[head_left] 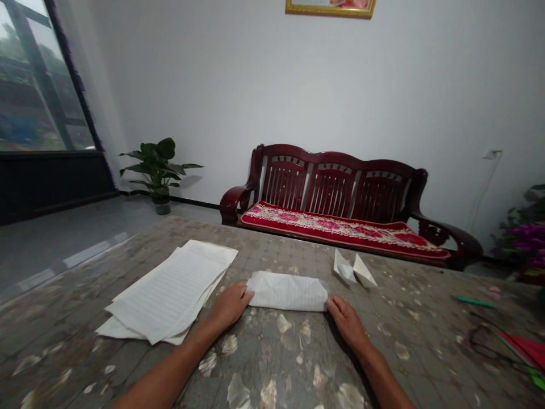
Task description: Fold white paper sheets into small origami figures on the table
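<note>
A sheet of lined white paper [287, 291], folded into a long flat strip with angled ends, lies crosswise in front of me. My left hand [232, 302] pinches its left end, thumb on the near corner. At the opposite end, my right hand [344, 318] grips the lower right corner with curled fingers. The fingers behind the paper are partly hidden on both sides. To the left of my left hand rests a loose stack of lined paper sheets [170, 292]. Beyond my right hand stands a folded paper boat [353, 271] with two raised points.
The patterned tabletop [272, 358] carries a green pen [476, 302], a dark cord [489, 343] and a red item [528, 347] at the right. Behind it are a wooden bench [332, 187] with a red floral cover and a potted plant [159, 170]. Purple flowers [528, 244] stand far right.
</note>
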`<act>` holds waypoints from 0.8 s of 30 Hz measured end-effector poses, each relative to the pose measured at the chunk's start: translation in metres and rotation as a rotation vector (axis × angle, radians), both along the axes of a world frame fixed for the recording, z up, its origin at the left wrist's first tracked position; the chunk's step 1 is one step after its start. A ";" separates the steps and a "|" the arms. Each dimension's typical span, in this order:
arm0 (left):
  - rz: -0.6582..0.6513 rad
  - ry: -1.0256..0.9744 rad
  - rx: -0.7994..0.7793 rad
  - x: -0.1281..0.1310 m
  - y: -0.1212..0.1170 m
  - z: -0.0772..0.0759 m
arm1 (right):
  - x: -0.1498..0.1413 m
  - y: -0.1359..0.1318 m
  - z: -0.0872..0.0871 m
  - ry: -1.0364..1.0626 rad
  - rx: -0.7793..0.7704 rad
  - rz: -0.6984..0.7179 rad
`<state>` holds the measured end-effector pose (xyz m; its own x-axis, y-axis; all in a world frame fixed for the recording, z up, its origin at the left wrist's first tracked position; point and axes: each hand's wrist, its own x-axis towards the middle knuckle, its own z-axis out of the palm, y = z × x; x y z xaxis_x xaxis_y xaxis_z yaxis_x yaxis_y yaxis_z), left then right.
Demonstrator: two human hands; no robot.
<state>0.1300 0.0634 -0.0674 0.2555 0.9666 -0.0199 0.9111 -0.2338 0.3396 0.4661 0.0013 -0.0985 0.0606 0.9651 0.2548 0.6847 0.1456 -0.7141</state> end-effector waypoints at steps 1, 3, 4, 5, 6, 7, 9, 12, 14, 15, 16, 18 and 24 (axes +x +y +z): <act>0.002 0.001 -0.002 0.000 0.000 -0.001 | 0.000 0.000 0.000 0.005 -0.011 0.019; 0.010 -0.002 -0.011 -0.002 -0.001 -0.003 | -0.001 0.001 0.001 0.000 -0.025 0.028; 0.012 -0.004 -0.016 -0.003 -0.002 -0.003 | -0.002 0.001 0.001 -0.013 -0.028 0.024; 0.011 -0.005 -0.022 -0.004 -0.002 -0.003 | -0.003 0.001 0.002 -0.033 -0.030 0.018; 0.010 -0.003 -0.026 -0.004 -0.003 -0.002 | -0.004 0.001 0.002 -0.057 -0.034 0.015; 0.012 0.002 -0.031 -0.005 -0.004 -0.001 | -0.006 0.001 0.003 -0.084 -0.044 0.011; 0.029 0.009 -0.046 -0.005 -0.004 0.003 | -0.010 0.001 0.006 -0.153 -0.082 -0.018; 0.049 -0.052 -0.100 -0.002 -0.004 0.010 | -0.017 0.002 0.012 -0.288 -0.148 -0.094; 0.058 -0.095 -0.114 0.001 -0.005 0.013 | -0.023 0.002 0.017 -0.386 -0.191 -0.155; 0.070 -0.099 -0.100 0.002 -0.005 0.013 | -0.026 0.002 0.020 -0.434 -0.213 -0.189; 0.086 -0.088 -0.073 0.004 -0.006 0.012 | -0.029 0.001 0.022 -0.478 -0.234 -0.223; 0.116 -0.044 -0.011 0.006 -0.009 0.008 | -0.036 0.001 0.025 -0.558 -0.272 -0.278; 0.125 0.078 0.094 0.006 -0.015 0.000 | -0.049 0.000 0.027 -0.693 -0.289 -0.339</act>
